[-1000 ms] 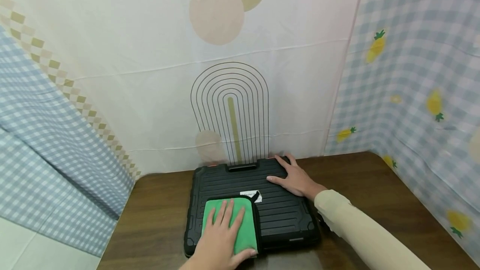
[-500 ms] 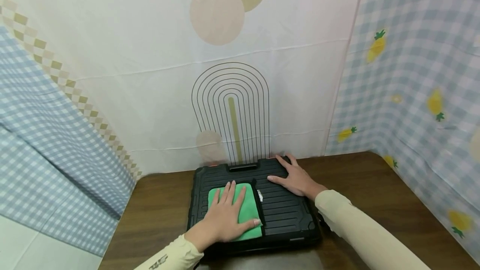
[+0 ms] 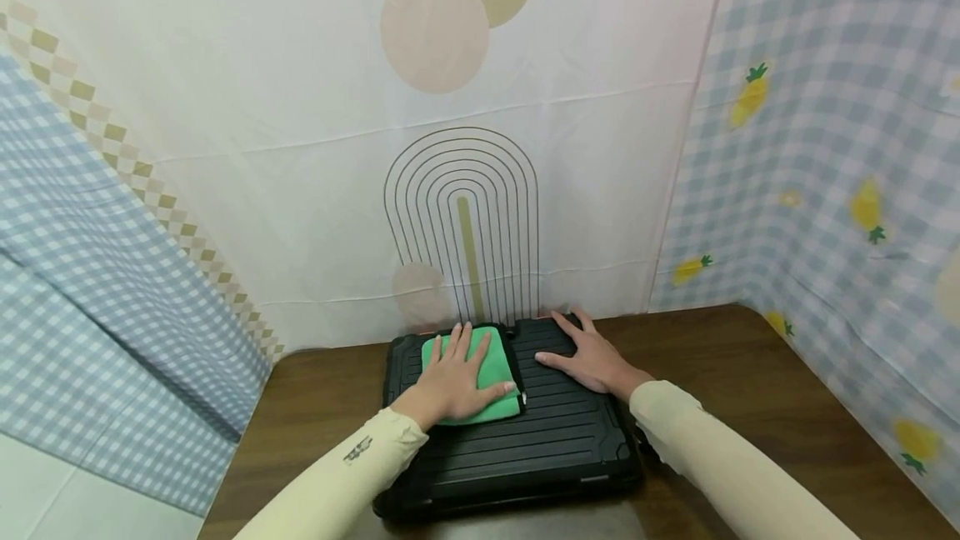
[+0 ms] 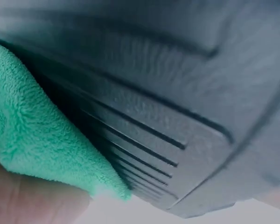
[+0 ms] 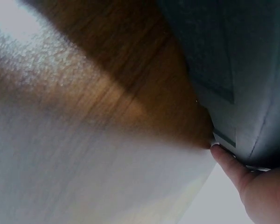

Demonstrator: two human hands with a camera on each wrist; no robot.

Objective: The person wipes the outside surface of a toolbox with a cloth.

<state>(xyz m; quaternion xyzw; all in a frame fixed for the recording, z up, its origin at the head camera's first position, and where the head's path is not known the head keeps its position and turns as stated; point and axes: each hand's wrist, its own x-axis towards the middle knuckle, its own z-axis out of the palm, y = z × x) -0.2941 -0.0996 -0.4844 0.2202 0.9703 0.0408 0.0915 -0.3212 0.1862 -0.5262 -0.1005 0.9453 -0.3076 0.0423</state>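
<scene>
A black ribbed plastic case lies flat on the table, its lid upward. On the far left part of the lid is a folded green fuzzy cloth with a dark edge on its right. My left hand presses the cloth down with spread, straight fingers. The cloth's fuzzy pile shows beside the lid's ridges in the left wrist view. My right hand rests on the case's far right corner, thumb on the lid and fingers stretched over the far edge. One finger touches the case's side in the right wrist view.
The case stands on a brown wood-grain table, close to a patterned white cloth wall. Blue checked curtains hang on both sides. A greyish patch shows in front of the case.
My left hand has slid the cloth from the near part of the lid toward the far edge, covering the white label and most of the handle. The right hand has stayed in place.
</scene>
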